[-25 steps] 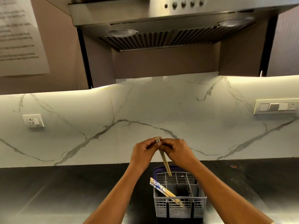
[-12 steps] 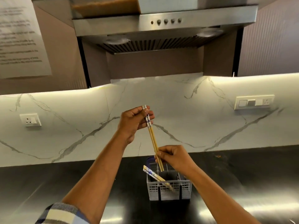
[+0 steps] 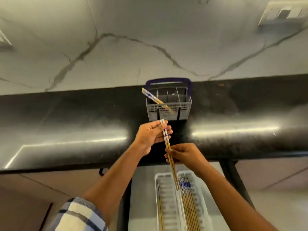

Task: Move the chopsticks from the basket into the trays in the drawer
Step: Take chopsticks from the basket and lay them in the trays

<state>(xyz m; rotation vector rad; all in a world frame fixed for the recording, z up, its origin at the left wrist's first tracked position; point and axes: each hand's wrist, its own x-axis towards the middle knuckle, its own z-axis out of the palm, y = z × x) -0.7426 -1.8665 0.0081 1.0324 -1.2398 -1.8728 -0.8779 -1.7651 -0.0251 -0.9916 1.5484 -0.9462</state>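
A pair of wooden chopsticks point(image 3: 171, 162) with blue-and-white tops is held between both hands, out of the basket. My left hand point(image 3: 150, 136) grips the patterned top end. My right hand point(image 3: 185, 155) pinches the shafts lower down. The tips hang over the two white trays point(image 3: 166, 177) in the open drawer point(image 3: 143, 197); the right tray holds several chopsticks point(image 3: 190, 205), the left one a few. The grey basket point(image 3: 168, 110) with a blue handle stands on the black counter, and another pair of chopsticks point(image 3: 155, 100) leans out of its left side.
The black counter point(image 3: 66, 127) runs across the view, with a marble wall point(image 3: 133, 47) behind it. A switch plate point(image 3: 283, 12) is on the wall at upper right. Tiled floor point(image 3: 33, 189) shows on either side of the drawer.
Both hands have carried the pair of chopsticks clear of the basket and toward me, over the drawer trays. The view has tilted down from the hood to the counter and drawer.
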